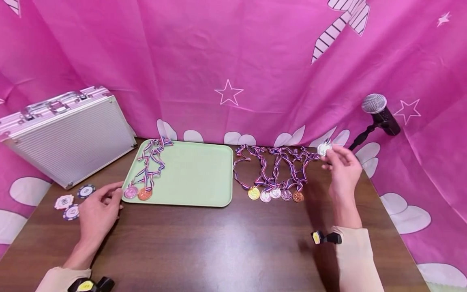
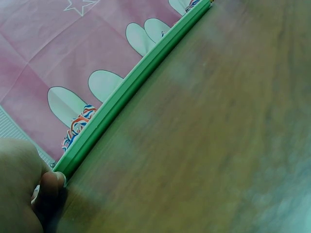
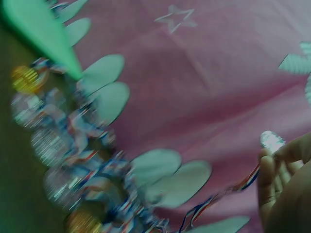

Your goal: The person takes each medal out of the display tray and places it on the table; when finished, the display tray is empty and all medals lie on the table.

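My right hand [image 1: 343, 166] pinches a silver medal [image 1: 324, 149] between thumb and fingers, raised above the table's right side. Its striped ribbon [image 3: 221, 195] trails down toward the other ribbons in the right wrist view. At the near-left corner of a light green tray [image 1: 197, 174], my left hand [image 1: 98, 209] grips the rim with curled fingers. A pinkish medal [image 1: 131, 192] and a bronze medal [image 1: 144, 194] lie inside the tray along its left side, their ribbons stretched toward the back. Right of the tray lies a row with a gold medal [image 1: 253, 193], several silvery ones and a bronze-coloured medal [image 1: 298, 196].
A silver aluminium case [image 1: 73, 134] stands at the back left, with several poker chips [image 1: 71, 212] in front of it. At the back right a microphone [image 1: 381, 113] rises on a stand. Behind the brown table [image 1: 233, 247] hangs a pink curtain [image 1: 189, 61].
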Demonstrator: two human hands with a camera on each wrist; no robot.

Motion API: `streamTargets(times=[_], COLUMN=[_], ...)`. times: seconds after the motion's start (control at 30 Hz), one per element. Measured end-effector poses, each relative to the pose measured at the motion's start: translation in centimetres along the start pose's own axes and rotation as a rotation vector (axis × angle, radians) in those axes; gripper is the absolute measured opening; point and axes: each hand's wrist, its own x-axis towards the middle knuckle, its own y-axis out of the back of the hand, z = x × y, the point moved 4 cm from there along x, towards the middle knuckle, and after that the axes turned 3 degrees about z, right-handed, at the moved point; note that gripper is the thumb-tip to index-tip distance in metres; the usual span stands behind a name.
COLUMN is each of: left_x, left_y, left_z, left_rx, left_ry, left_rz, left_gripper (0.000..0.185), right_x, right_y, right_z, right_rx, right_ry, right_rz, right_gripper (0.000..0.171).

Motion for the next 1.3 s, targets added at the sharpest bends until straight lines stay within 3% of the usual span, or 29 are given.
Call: streamTargets(times=[0.2,0.43,0.57,0.73,0.87,1.1,1.3], left_x=[-0.1,-0.1,-0.2,-0.2,-0.1,-0.1,-0.1], left_y=[0.1,0.1,0.1,0.0,0.0,0.0,0.1], left_z=[0.0,0.1,0.2,0.2,0.1,0.1,-0.1], left_rx=[-0.010,-0.017,-0.018,-0.017,-0.014,-0.007,0.004], left_ry=[0.008,-0.001,-0.003,0.000,0.002,0.007,0.001], left_rz=[0.000,0.000,0.002,0.007,0.013,0.005,-0.001], left_gripper=[0.033,0.033,0.033,0.032,0.032,0.033,0.034], right_x=[-1.0,-2.2,-2.7,-3.0,-3.1,-3.4,-3.6], right_y=[3.5,6.1,7.2,8.2,8.6,8.6,8.6], right_z=[3.4,5.3,6.0,6.3,6.5,6.3,6.2], right_rx=[-0.212,-0.461,-0.573,-0.722,-0.806,-1.020,-1.078], right_ry=[-0.174,-0.232,-0.256,-0.224,-0.189,-0.045,-0.007], right_rz=[-0.029,-0.120,-0.177,-0.284,-0.346,-0.375,-0.363], right_gripper=[0.021,0.009,0.012,0.029,0.032,0.023,0.025])
